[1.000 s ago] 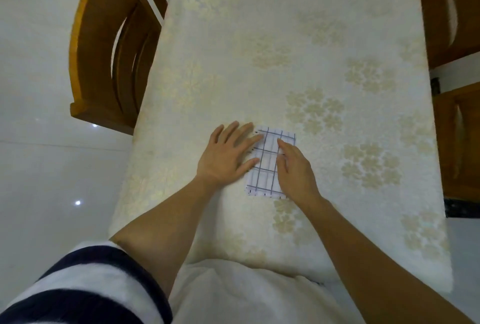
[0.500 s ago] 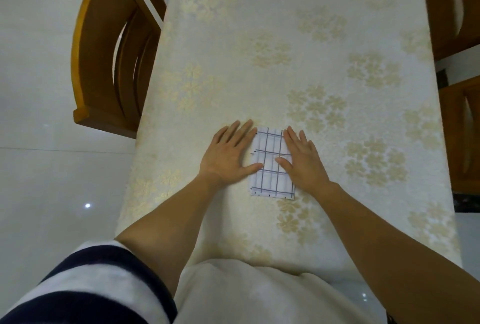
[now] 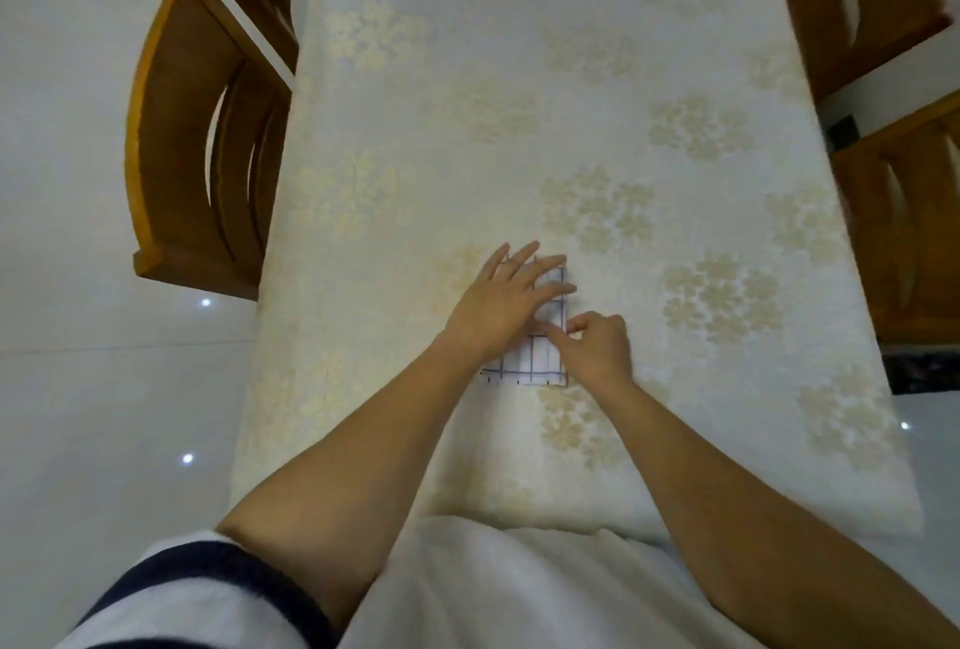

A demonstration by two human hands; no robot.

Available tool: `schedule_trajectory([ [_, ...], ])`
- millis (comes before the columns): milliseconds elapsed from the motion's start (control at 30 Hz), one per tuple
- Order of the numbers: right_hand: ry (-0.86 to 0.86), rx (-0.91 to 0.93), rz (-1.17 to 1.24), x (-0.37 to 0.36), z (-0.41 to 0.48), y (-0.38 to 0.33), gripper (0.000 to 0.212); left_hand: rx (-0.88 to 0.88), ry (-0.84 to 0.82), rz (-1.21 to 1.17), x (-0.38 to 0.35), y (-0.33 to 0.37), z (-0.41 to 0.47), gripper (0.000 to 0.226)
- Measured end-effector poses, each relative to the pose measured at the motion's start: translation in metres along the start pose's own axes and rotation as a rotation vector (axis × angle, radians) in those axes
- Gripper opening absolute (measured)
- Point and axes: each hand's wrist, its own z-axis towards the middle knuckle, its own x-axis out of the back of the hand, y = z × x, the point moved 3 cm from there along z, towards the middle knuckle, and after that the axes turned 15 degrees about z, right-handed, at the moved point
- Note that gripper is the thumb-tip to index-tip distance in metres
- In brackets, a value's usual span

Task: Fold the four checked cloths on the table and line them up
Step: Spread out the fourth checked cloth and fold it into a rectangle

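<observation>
Our left hand (image 3: 511,300) flat on checked cloth (image 3: 535,368), right hand (image 3: 597,344) pinching its edge; lifting left early could spring the fold

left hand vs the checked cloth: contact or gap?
Touching. In the head view, the left hand lies flat on the checked cloth, with its straight fingers spread across the cloth's far half and no gap visible.

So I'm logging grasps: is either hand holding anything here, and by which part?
The right hand seems to pinch the checked cloth at its right edge; the left hand only presses flat on it.
</observation>
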Motion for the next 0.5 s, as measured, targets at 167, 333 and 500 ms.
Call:
schedule_trajectory([
  [167, -0.195, 0.041, -0.055, 0.025, 0.013, -0.006, 0.023, -0.268, -0.363, 0.256, 0.014, 0.024, 0.043, 0.053],
  [333, -0.254, 0.164, 0.033, 0.067, 0.018, 0.003, 0.008, -0.137, -0.41, 0.144, 0.029, 0.008, 0.053, 0.026],
  [500, -0.223, 0.164, 0.1, 0.07, 0.029, 0.009, 0.009, 0.177, -0.558, -0.333, 0.016, -0.01, 0.038, 0.031],
])
